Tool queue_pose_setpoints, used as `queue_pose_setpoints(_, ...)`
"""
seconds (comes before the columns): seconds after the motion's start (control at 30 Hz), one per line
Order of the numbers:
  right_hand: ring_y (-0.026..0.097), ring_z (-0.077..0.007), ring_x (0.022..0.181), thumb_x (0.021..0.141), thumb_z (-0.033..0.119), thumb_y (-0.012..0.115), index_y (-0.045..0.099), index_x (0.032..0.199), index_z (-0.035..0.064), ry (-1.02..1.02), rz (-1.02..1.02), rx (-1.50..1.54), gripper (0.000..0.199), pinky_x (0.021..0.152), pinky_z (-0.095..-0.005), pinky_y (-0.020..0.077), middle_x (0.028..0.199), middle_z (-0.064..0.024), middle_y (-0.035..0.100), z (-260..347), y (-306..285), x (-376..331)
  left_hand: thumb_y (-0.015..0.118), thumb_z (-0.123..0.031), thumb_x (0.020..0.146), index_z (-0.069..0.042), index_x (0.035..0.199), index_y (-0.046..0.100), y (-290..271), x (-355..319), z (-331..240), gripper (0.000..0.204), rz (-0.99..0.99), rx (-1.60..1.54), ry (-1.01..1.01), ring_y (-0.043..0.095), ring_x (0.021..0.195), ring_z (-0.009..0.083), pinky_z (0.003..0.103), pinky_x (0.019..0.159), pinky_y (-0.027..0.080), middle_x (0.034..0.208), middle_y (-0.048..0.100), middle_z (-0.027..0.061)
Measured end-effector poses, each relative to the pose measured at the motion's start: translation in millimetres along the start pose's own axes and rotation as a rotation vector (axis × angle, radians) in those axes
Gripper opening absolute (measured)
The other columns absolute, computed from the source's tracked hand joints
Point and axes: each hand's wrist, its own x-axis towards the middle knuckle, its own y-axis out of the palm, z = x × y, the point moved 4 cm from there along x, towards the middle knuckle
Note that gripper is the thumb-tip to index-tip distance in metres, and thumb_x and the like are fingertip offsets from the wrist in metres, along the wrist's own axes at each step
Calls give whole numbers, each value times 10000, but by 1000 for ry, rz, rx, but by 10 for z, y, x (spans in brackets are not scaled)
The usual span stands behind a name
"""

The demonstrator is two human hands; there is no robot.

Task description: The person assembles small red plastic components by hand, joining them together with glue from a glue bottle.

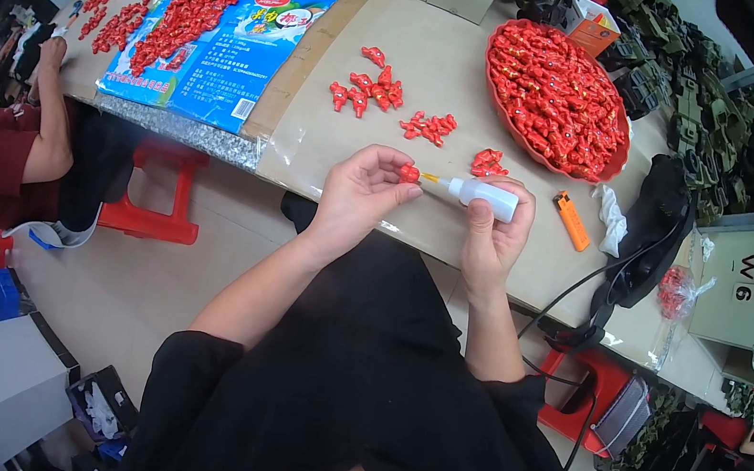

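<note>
Between the thumb and fingers of my left hand is a small glossy red figurine. My right hand is closed round a white squeeze bottle, tilted on its side. Its thin yellowish nozzle tip points left and meets or nearly meets the figurine. Just beyond the bottle lies a little cluster of red figurines. Farther off on the table are a loose row and another group of figurines. Most of the held figurine is hidden by my fingers.
A red bowl heaped with figurines stands at the back right. Near it lie an orange cutter, crumpled white tissue and a black bag. More figurines cover a blue printed sheet. A co-worker sits far left.
</note>
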Motion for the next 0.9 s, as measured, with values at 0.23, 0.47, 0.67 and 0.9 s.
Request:
queue_pose_setpoints(0.23,461,-136,809,826,132,545,392,955,10,-10,3,-27,235,712,-248,402,921,-94,455,-1,18,11,604,69,724,34,954,483,-2,2,1,262,2,1,-1,561,812,111,211,744,470,873,549,67)
queue_pose_setpoints(0.47,458,-134,804,823,136,552,391,953,8,-16,3,-33,243,707,-244,398,922,-95,455,-9,13,6,607,65,723,33,948,486,2,2,-7,258,-3,-1,-6,560,804,106,208,735,471,869,550,65)
queue_pose_setpoints(0.67,456,-132,804,821,128,553,391,954,9,-3,-4,-29,241,703,-240,398,922,-95,454,8,10,2,602,68,726,33,948,484,4,-7,-2,253,-1,5,0,561,815,111,212,749,470,867,551,67)
queue_pose_setpoints(0.9,458,-129,804,821,122,552,392,953,9,-16,2,-43,236,699,-237,400,923,-95,454,-4,-6,10,595,73,729,30,947,481,-6,5,-5,250,-16,3,1,557,812,108,212,754,466,879,552,70)
